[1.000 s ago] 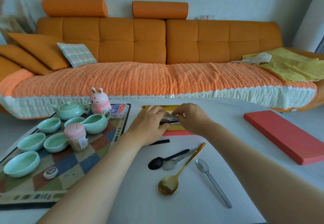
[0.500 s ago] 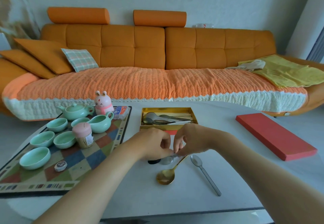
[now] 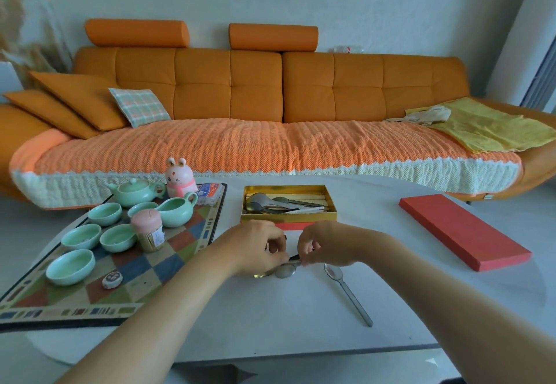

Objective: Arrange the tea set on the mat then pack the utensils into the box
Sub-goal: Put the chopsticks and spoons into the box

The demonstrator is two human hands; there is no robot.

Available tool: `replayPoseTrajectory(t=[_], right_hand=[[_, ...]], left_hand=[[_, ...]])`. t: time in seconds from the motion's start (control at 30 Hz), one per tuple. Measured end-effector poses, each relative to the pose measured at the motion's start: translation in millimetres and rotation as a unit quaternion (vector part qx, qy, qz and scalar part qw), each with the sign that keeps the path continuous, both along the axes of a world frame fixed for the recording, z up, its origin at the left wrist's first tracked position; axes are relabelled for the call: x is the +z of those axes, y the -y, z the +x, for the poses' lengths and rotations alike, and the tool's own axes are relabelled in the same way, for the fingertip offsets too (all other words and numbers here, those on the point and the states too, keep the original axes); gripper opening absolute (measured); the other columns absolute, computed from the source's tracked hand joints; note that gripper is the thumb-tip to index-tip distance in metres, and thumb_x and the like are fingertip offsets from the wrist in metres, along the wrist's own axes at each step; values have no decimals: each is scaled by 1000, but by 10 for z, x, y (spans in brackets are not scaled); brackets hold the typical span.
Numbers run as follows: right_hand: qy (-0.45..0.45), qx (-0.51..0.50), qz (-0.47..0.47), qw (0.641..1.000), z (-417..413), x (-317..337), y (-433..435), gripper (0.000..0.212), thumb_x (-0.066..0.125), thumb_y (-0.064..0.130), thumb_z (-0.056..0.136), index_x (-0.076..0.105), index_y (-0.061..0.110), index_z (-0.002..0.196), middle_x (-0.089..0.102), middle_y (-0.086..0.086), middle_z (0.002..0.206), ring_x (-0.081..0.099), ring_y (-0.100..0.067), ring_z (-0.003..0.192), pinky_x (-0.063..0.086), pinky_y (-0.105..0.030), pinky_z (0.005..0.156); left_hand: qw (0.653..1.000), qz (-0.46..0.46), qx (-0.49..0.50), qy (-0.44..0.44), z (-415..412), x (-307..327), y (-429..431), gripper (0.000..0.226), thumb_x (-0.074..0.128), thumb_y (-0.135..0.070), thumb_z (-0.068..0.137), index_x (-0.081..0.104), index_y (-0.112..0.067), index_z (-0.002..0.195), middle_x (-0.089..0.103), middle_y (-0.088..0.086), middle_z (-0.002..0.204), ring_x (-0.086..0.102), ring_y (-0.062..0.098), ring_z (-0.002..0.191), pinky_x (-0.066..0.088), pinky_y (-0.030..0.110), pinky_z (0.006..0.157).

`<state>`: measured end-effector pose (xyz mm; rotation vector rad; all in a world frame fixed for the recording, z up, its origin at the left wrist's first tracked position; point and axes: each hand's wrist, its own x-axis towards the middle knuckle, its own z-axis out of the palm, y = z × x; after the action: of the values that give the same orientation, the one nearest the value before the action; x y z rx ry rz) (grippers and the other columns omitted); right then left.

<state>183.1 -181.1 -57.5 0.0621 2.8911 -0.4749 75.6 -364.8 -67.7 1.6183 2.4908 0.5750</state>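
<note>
Bench (image 3: 270, 323), one, white: carrying all entries below; its near edge is running out of frame.

Mat (image 3: 144, 275), one, chequered: lying at the left, with the near-left corner cut off. Standing on it:
- teapot (image 3: 135, 192), one, pale green
- pitcher (image 3: 176, 210), one, pale green
- cups (image 3: 70, 266), five; the one behind the jar is showing only in part
- pink-lidded jar (image 3: 149, 230), one
- rabbit figure (image 3: 180, 177), one
- small printed packet (image 3: 210, 194), one, at the far edge
- small round wrapped piece (image 3: 112, 278), one; its label is too small to read

Box (image 3: 288, 217), one, gold, open: sitting beyond the hands. It is holding spoons and pale sticks that overlap too much to count.

Red lid (image 3: 463, 230), one: lying well apart at the right.

Loose spoon (image 3: 333, 273), one, silver: lying just right of the hands.

Gathered spoons (image 3: 285, 270): one silver bowl, a black handle stub and a gold sliver are showing; the rest is hiding under the hands, so the count is uncertain.

Left hand (image 3: 255, 248): fingers are curling over the gathered spoons' bowl end.

Right hand (image 3: 325, 245): fingers are pinching their handles.
</note>
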Motion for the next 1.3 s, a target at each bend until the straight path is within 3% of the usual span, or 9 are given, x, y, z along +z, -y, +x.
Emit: replayPoseTrajectory(t=[0.2,0.27,0.33,0.47,0.63,0.77,0.9,1.13,1.3], right_hand=[[-115,-67,-95,987,-111,47,-105,7,57,23,97,60,25,91,67,9,83,63,-9,74,56,-30,71],[-155,-81,-112,978,-173,65,-130,7,56,23,98,62,24,96,67,7,80,59,-6,67,50,-24,64],[-190,-92,-131,969,-268,83,-147,15,53,22,100,67,22,104,67,6,83,53,1,61,41,-13,58],[-218,-128,-148,956,-500,71,-196,32,44,13,102,70,24,117,66,7,89,49,0,54,38,-11,51],[-220,-187,-109,951,-772,28,-334,41,36,7,103,66,21,127,67,-7,101,49,-20,59,40,-29,53],[-193,-201,-65,958,-995,-29,-432,39,37,5,103,66,19,126,65,-2,89,44,-15,50,33,-21,42],[-150,-208,-46,966,-1144,-96,-507,38,38,8,104,67,22,123,64,0,85,41,-15,50,33,-24,43],[-138,-209,-25,968,-1280,-174,-485,37,39,14,104,68,28,122,69,-2,110,50,-15,54,41,-24,46],[-165,-189,-39,967,-1169,-118,-422,35,43,15,100,69,30,119,67,2,120,68,-20,80,60,-36,74]], left_hand=[[998,29,46,19,-213,141,47,20,54,-35,97,62,-29,80,66,-11,77,60,6,66,49,31,66],[996,57,69,-4,-318,180,63,21,49,-33,101,59,-33,83,68,-12,77,60,2,65,46,29,63],[989,116,90,-33,-454,174,67,19,49,-28,101,63,-39,95,69,-14,82,60,0,75,46,28,67],[970,184,125,-101,-712,79,-13,27,50,-16,100,67,-24,120,66,-6,112,54,17,109,46,35,85],[973,151,134,-116,-892,-8,-192,40,45,-12,101,50,-13,141,50,3,138,39,24,130,36,38,105],[984,118,116,-65,-1006,-88,-322,45,42,-18,104,40,-13,148,40,2,151,33,20,139,28,37,115],[990,53,112,-64,-1074,-177,-354,49,39,-30,105,33,-20,153,33,-6,157,28,15,144,25,37,115],[983,-27,111,-146,-1181,-266,-402,55,25,-49,103,38,-25,150,40,-7,154,29,13,143,17,41,118],[980,-50,125,-145,-1148,-267,-434,60,20,-54,102,33,-25,153,34,-8,157,23,13,145,13,43,119]])
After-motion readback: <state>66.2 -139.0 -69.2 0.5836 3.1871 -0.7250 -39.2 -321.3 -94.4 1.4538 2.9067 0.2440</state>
